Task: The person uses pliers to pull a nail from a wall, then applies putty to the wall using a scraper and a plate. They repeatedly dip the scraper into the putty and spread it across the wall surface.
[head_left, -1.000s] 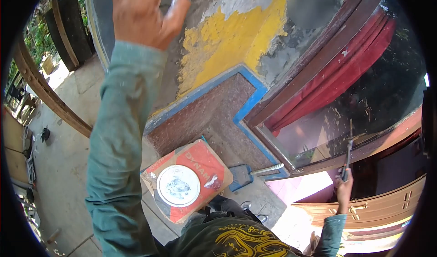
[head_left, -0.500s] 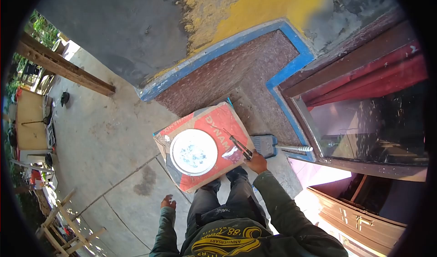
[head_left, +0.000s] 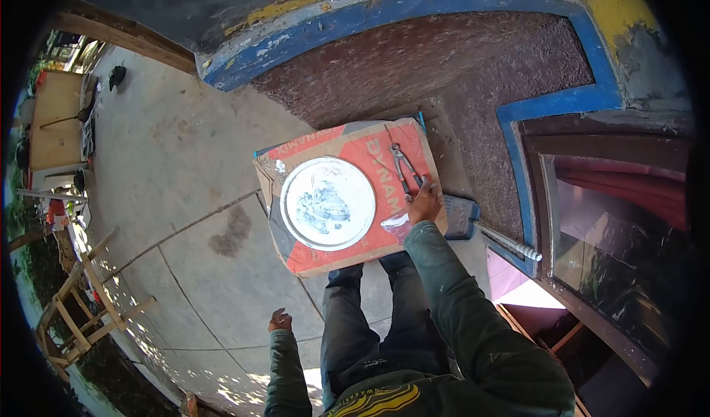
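Dark-handled pincers (head_left: 400, 167) lie over the orange-red printed face of a cardboard box (head_left: 351, 140), their jaws pointing away from me and the handles spread apart. My right hand (head_left: 424, 202) is at the handle ends, with its fingers closed on them. Left of the pincers, a round white lid or disc (head_left: 329, 202) with grey smears rests on the box. My left hand (head_left: 280, 319) hangs beside my leg, apart from the box. It holds nothing; the fingers are loosely bent and the thumb stands off.
A grey plastic object (head_left: 461, 217) and a pale ribbed rod (head_left: 510, 241) are right of the box. Beyond it stands a wall ledge with blue trim (head_left: 296, 51). A window frame (head_left: 543, 217) is at right, a wooden frame (head_left: 81, 317) at lower left.
My view has tilted, and the box appears higher. The pincers' handles have gone from nearly together to spread, and my right hand has moved further over the box. My left hand stays low.
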A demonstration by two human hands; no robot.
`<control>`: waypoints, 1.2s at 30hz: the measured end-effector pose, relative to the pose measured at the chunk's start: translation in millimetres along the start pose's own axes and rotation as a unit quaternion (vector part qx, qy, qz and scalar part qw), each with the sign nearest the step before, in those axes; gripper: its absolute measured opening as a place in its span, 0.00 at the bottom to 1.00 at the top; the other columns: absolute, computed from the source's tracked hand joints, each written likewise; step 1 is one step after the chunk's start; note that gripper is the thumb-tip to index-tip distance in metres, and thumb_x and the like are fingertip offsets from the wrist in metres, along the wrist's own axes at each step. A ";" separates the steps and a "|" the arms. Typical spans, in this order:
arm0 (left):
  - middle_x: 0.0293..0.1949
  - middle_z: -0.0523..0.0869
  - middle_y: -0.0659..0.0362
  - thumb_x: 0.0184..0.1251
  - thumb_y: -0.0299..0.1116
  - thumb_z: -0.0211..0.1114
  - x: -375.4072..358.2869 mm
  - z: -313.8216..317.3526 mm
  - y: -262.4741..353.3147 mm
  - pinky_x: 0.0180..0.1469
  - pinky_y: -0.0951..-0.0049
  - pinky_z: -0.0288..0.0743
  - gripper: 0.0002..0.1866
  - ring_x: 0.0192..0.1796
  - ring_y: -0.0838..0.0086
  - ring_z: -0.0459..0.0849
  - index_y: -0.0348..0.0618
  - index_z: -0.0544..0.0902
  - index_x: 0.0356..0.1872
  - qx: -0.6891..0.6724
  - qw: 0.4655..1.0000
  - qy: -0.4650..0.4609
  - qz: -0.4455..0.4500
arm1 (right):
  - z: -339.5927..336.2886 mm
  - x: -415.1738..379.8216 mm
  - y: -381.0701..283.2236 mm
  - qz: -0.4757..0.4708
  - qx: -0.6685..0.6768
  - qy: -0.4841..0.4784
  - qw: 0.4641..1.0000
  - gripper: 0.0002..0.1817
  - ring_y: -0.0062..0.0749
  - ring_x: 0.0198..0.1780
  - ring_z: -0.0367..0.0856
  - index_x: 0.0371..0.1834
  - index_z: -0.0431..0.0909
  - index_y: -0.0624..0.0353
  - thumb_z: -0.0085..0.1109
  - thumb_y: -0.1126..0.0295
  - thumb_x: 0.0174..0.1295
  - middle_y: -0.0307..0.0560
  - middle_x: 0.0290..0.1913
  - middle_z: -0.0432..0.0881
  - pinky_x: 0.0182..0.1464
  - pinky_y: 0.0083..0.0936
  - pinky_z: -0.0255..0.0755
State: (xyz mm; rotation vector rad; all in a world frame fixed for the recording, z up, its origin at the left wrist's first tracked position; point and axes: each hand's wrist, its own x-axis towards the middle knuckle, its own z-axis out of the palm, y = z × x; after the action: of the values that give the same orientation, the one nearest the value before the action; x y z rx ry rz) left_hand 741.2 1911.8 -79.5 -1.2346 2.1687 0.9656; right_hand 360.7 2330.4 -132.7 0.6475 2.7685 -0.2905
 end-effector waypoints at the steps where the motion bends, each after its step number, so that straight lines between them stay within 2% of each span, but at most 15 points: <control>1: 0.47 0.92 0.47 0.59 0.32 0.69 9.1 19.4 11.0 0.53 0.58 0.87 0.24 0.50 0.60 0.92 0.41 0.84 0.58 -0.015 1.000 -0.011 0.011 | -11.5 -0.8 2.7 -0.014 0.032 0.023 0.999 0.38 0.56 0.66 0.75 0.65 0.70 0.54 0.79 0.61 0.52 0.53 0.63 0.76 0.65 0.54 0.69; 4: 0.47 0.92 0.51 0.60 0.35 0.72 62.0 83.0 13.2 0.38 0.62 0.85 0.30 0.40 0.68 0.90 0.46 0.78 0.66 -0.109 0.992 -0.069 -0.001 | -35.2 -19.6 24.4 -0.037 0.102 0.047 0.993 0.35 0.61 0.64 0.76 0.64 0.72 0.61 0.76 0.66 0.54 0.62 0.59 0.78 0.65 0.54 0.70; 8: 0.65 0.82 0.56 0.71 0.52 0.59 129.4 137.3 67.9 0.49 0.33 0.73 0.30 0.59 0.53 0.83 0.66 0.70 0.74 -0.341 0.913 -0.111 -0.195 | 1.1 -71.3 81.9 0.032 0.238 0.037 0.970 0.29 0.57 0.58 0.79 0.56 0.75 0.62 0.78 0.66 0.53 0.60 0.52 0.80 0.61 0.48 0.71; 9: 0.65 0.82 0.56 0.71 0.52 0.59 147.8 144.0 75.0 0.49 0.33 0.73 0.30 0.59 0.53 0.83 0.66 0.70 0.74 -0.339 0.913 -0.114 -0.198 | 7.2 -82.3 85.2 0.094 0.292 0.002 0.952 0.28 0.56 0.56 0.79 0.53 0.75 0.63 0.79 0.65 0.52 0.59 0.50 0.81 0.61 0.46 0.71; 11: 0.49 0.88 0.49 0.66 0.31 0.71 178.0 152.5 81.0 0.45 0.53 0.82 0.37 0.48 0.58 0.87 0.54 0.64 0.74 -0.592 0.754 -0.046 -0.282 | 15.9 -102.1 75.6 0.103 0.300 0.012 0.948 0.29 0.55 0.54 0.79 0.52 0.75 0.61 0.80 0.64 0.50 0.57 0.48 0.80 0.58 0.45 0.72; 12: 0.49 0.88 0.49 0.66 0.31 0.71 186.1 157.5 79.0 0.45 0.53 0.82 0.37 0.48 0.58 0.87 0.54 0.64 0.74 -0.589 0.756 -0.042 -0.283 | 19.3 -110.2 67.4 0.107 0.313 0.023 0.943 0.30 0.55 0.53 0.78 0.51 0.75 0.60 0.82 0.63 0.49 0.55 0.47 0.80 0.56 0.45 0.73; 14: 0.51 0.86 0.47 0.65 0.33 0.73 206.9 175.6 75.9 0.47 0.52 0.83 0.35 0.50 0.57 0.85 0.52 0.66 0.71 -0.401 0.888 -0.007 -0.227 | 29.9 -113.3 53.3 0.104 0.292 0.035 0.950 0.32 0.55 0.53 0.78 0.52 0.75 0.60 0.83 0.63 0.46 0.54 0.48 0.79 0.57 0.45 0.73; 17: 0.52 0.83 0.47 0.65 0.29 0.72 207.4 173.5 105.9 0.41 0.48 0.82 0.29 0.46 0.56 0.86 0.51 0.69 0.64 -0.458 0.856 0.035 -0.237 | 39.2 -113.5 42.5 0.138 0.305 0.089 0.938 0.33 0.55 0.53 0.78 0.51 0.74 0.60 0.84 0.64 0.44 0.54 0.49 0.79 0.57 0.45 0.73; 23: 0.43 0.84 0.49 0.65 0.28 0.74 192.3 162.1 117.3 0.35 0.44 0.83 0.22 0.39 0.56 0.87 0.50 0.71 0.54 -0.460 0.848 0.038 -0.260 | 65.4 -112.9 70.1 0.152 0.222 -0.036 0.963 0.30 0.46 0.49 0.82 0.48 0.72 0.59 0.83 0.68 0.46 0.50 0.45 0.80 0.52 0.39 0.75; 25: 0.36 0.86 0.57 0.64 0.31 0.77 179.0 153.1 127.7 0.34 0.48 0.86 0.18 0.35 0.61 0.88 0.53 0.75 0.47 -0.480 0.840 0.005 -0.251 | 58.6 -122.7 80.0 0.229 0.510 -0.133 0.818 0.21 0.32 0.43 0.83 0.46 0.73 0.57 0.77 0.71 0.56 0.44 0.43 0.81 0.46 0.31 0.78; 26: 0.36 0.86 0.57 0.64 0.31 0.77 172.7 149.7 126.9 0.34 0.48 0.86 0.18 0.35 0.61 0.88 0.53 0.75 0.47 -0.487 0.836 0.008 -0.254 | 43.1 -128.2 74.1 0.223 0.506 -0.137 0.822 0.21 0.32 0.43 0.83 0.46 0.73 0.57 0.77 0.71 0.56 0.44 0.43 0.81 0.46 0.31 0.78; 28: 0.36 0.86 0.61 0.62 0.32 0.79 159.7 140.5 126.3 0.36 0.50 0.87 0.17 0.38 0.64 0.89 0.54 0.78 0.44 -0.475 0.857 -0.047 -0.193 | 6.1 -142.5 64.6 0.273 0.640 -0.195 0.691 0.11 0.29 0.43 0.82 0.45 0.73 0.53 0.66 0.75 0.65 0.41 0.43 0.81 0.47 0.32 0.78; 29: 0.38 0.89 0.61 0.62 0.29 0.79 151.4 129.4 131.9 0.44 0.55 0.88 0.16 0.42 0.70 0.88 0.53 0.79 0.44 -0.455 0.862 -0.072 -0.211 | -6.5 -147.0 61.1 0.269 0.637 -0.199 0.695 0.11 0.29 0.43 0.82 0.45 0.73 0.53 0.66 0.75 0.65 0.41 0.43 0.81 0.47 0.32 0.78; 34: 0.45 0.90 0.60 0.62 0.27 0.79 136.5 125.3 128.4 0.47 0.58 0.89 0.23 0.48 0.67 0.89 0.54 0.78 0.55 -0.512 0.845 -0.106 -0.110 | -53.2 -135.6 26.3 0.223 0.759 -0.254 0.556 0.07 0.28 0.48 0.85 0.51 0.79 0.57 0.59 0.76 0.71 0.41 0.44 0.84 0.49 0.29 0.82; 36: 0.48 0.90 0.59 0.63 0.27 0.78 140.4 129.5 130.8 0.44 0.63 0.90 0.28 0.49 0.68 0.89 0.54 0.76 0.62 -0.493 0.860 -0.102 -0.080 | -51.3 -116.4 5.3 0.221 0.754 -0.265 0.558 0.09 0.29 0.48 0.85 0.52 0.80 0.56 0.57 0.76 0.72 0.40 0.46 0.84 0.50 0.31 0.81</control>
State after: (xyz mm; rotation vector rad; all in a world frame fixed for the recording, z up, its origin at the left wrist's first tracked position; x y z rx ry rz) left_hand 564.8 1979.5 -213.3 -1.5708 1.3290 2.1414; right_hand 451.5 2301.4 -48.3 1.1755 1.0493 -2.2746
